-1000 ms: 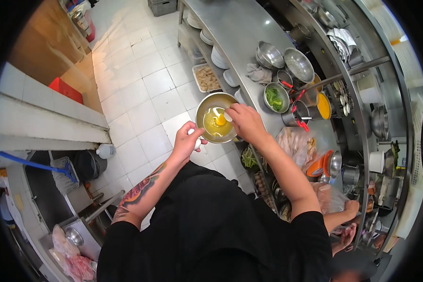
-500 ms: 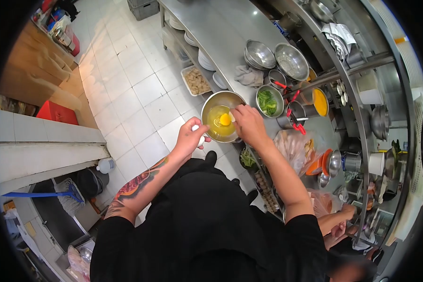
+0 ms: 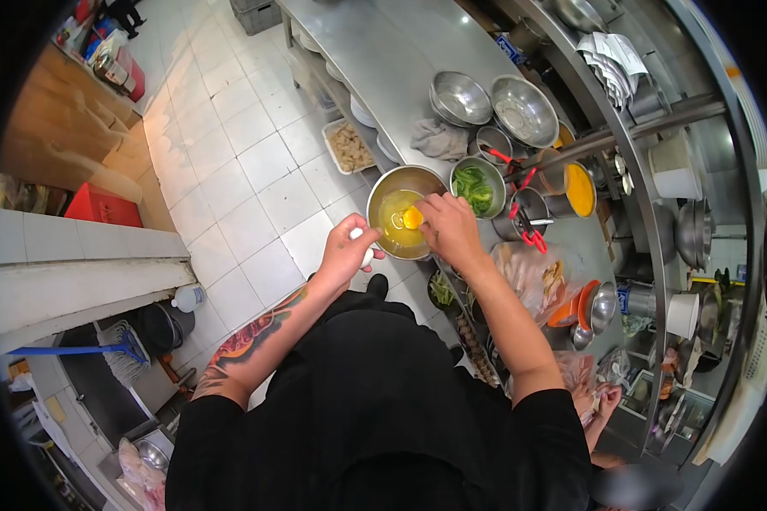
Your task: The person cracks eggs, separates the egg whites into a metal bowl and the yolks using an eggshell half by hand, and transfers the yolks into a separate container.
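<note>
A metal bowl (image 3: pixel 384 189) holds clear yellow egg liquid with a bright yolk (image 3: pixel 412 217) in it. My left hand (image 3: pixel 349 249) is closed around white eggshell (image 3: pixel 367 257) just outside the bowl's left side. Across the right rim reaches my right hand (image 3: pixel 450 228), its fingers bent together over the inside of the bowl. Those fingertips are right beside the yolk, apparently touching it; whether they grip anything is hidden. Close to the right hand stands a bowl of cut green vegetables (image 3: pixel 475 189).
Empty metal bowls (image 3: pixel 524 111), a grey cloth (image 3: pixel 439 138), red-handled tools (image 3: pixel 533 238) and an orange-yellow filled container (image 3: pixel 579 189) crowd the steel counter (image 3: pixel 375 51). Plastic bags (image 3: pixel 533 277) lie nearer. Another person's hand (image 3: pixel 607 399) works at lower right. A tray of pale food (image 3: pixel 348 146) sits underneath.
The yolk has shifted slightly right, against my right fingertips. My left hand keeps its eggshell. The counter items appear a little further left, and the other person's hands have moved.
</note>
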Available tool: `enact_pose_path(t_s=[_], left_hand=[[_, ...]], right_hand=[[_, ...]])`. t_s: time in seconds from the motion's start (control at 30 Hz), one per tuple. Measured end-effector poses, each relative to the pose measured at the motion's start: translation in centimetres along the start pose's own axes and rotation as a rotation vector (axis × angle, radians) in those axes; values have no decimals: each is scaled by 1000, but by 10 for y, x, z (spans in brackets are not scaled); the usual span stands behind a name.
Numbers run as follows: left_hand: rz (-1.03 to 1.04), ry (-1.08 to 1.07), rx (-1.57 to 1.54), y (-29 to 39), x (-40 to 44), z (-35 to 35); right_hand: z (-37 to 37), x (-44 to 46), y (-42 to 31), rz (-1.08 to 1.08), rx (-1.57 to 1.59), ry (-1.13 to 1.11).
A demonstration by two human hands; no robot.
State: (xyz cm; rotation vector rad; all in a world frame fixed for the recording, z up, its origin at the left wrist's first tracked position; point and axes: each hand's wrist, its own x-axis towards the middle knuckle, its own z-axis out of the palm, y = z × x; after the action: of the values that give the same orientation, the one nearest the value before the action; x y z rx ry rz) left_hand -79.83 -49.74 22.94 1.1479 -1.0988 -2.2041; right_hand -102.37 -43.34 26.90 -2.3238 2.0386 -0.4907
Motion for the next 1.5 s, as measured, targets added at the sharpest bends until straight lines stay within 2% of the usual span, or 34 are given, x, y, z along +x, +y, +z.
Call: enact_pose_path(t_s=[0.17, 0.23, 0.37, 0.43, 0.47, 0.53, 0.73, 0.83, 1.03, 1.23, 1.3, 1.33, 1.4, 1.43, 1.5], left_hand=[[-10, 7, 13, -2, 3, 8], [-11, 1, 20, -3, 2, 10], [-28, -5, 35, -6, 1, 12], [-36, -20, 49, -8, -1, 12], [-38, -19, 51, -8, -2, 12], [-69, -7, 63, -5, -5, 15], [-85, -61, 40, -6, -4, 26], [-100, -77, 30, -7, 2, 38], [-120, -145, 33, -7, 24, 95], [-138, -242, -20, -21, 55, 169], [-135, -267, -46, -26, 62, 188], [-125, -260, -50, -28, 63, 195], [-134, -259, -48, -30, 63, 204], [-139, -254, -49, -31, 63, 207], [-143, -236, -47, -30, 59, 209]], right_hand=[[1, -8, 2, 6, 13, -17], [3, -12, -1, 30, 78, -67], [9, -23, -1, 15, 223, -27], [14, -28, 2, 329, 756, -212], [14, -30, 4, 330, 759, -212], [10, -35, 6, 510, 1145, -249], [-31, -43, -2, 499, 1323, 23], [-54, -51, 9, 500, 1354, 85], [-112, -78, 63, 555, 1278, 285], [-166, -120, 176, 662, 1135, 535], [-168, -137, 235, 744, 903, 608], [-163, -146, 266, 748, 900, 613], [-145, -164, 331, 887, 661, 616], [-131, -171, 364, 886, 663, 615], [-114, -174, 405, 998, 66, 369]])
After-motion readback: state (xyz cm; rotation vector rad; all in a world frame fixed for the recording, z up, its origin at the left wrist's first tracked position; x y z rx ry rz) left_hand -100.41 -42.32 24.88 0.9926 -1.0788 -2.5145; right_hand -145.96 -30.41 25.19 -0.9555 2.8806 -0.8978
